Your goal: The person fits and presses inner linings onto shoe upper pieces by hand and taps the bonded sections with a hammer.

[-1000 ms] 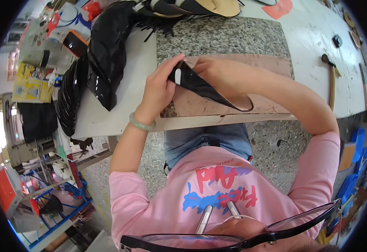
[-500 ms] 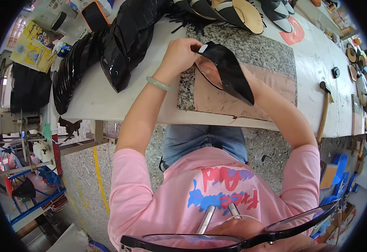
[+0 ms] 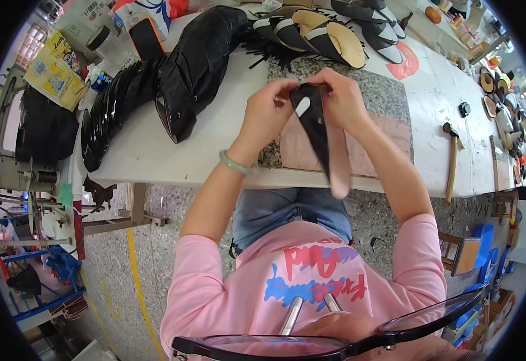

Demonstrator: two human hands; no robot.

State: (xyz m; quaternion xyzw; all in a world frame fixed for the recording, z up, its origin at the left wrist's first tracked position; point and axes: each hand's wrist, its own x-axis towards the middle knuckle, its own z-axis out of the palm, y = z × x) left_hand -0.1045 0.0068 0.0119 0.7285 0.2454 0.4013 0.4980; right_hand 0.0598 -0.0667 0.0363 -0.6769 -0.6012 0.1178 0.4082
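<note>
Both hands grasp a black sole (image 3: pixel 318 129) above the stone slab (image 3: pixel 389 99); left hand (image 3: pixel 270 114) pinches its far end; right hand (image 3: pixel 342 99) apparently grips alongside; hammer (image 3: pixel 451 159) lies right.

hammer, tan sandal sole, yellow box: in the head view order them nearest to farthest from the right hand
From the right hand:
1. tan sandal sole, just beyond it up the table.
2. hammer, out to its right.
3. yellow box, far left edge.
</note>
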